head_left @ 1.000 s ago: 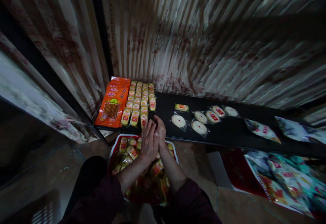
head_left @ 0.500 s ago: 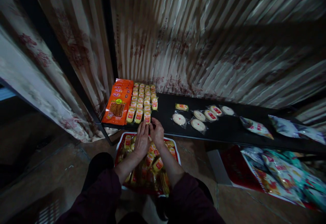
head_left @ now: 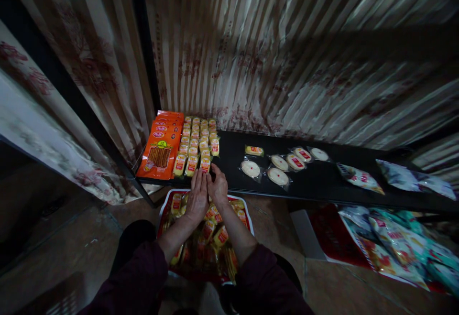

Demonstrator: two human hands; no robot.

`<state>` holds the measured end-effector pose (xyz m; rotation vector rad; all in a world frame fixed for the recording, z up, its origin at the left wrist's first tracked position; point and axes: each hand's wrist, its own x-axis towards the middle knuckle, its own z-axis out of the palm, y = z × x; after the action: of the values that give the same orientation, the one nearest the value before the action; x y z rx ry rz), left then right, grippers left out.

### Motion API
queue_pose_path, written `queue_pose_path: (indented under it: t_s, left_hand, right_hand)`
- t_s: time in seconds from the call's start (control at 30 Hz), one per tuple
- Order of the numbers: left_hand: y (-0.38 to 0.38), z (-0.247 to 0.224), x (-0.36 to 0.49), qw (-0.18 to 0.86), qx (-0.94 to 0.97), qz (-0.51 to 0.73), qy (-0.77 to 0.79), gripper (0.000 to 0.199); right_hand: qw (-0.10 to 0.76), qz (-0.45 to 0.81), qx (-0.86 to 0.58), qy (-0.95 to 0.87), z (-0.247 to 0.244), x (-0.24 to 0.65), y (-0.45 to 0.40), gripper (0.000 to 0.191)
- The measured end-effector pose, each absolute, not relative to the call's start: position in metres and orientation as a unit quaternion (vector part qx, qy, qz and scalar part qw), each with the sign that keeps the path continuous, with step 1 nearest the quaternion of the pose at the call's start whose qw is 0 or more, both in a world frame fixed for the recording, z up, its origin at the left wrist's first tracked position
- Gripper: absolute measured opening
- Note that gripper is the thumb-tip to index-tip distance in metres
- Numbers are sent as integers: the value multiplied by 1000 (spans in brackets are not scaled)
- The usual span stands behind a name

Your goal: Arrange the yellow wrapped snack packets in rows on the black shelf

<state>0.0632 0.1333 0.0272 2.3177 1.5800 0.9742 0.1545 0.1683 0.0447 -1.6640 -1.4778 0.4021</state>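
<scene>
Small wrapped yellow cakes stand in tight rows on a black shelf (head_left: pixel 236 176). At the front of the third row, a wrapped cake (head_left: pixel 205 164) touches the fingertips of my left hand (head_left: pixel 197 199), whose fingers are stretched out side by side. My right hand (head_left: pixel 218 187) lies against the left, its fingers slightly apart and bent near that cake's right side. Neither hand lifts anything. Below both wrists, a red box with a white rim (head_left: pixel 250 214) holds many more wrapped cakes (head_left: pixel 209 229), partly hidden by my forearms.
Orange snack bags (head_left: pixel 160 150) overlap left of the rows. Further right lie a single wrapped cake (head_left: pixel 254 150), several round white wrapped biscuits (head_left: pixel 278 176) and snack bags (head_left: pixel 360 178). A carton (head_left: pixel 322 233) with bags stands on the floor. A dark post (head_left: pixel 145 42) rises at left, before a curtain.
The view has shifted slightly, so the shelf goods sit a little further left. Both hands stay at the same front cake, with the left fingers lying straighter against its end.
</scene>
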Motion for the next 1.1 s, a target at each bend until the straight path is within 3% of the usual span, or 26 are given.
queue_pose_path:
  t_s: [0.67, 1.1]
  left_hand:
    - [131, 18, 68, 67, 763, 357, 534, 67]
    - [125, 54, 62, 56, 734, 337, 587, 57]
  right_hand:
    - [458, 188, -655, -571, 41, 159, 163, 43]
    - [471, 206, -647, -563, 45, 168, 152, 50]
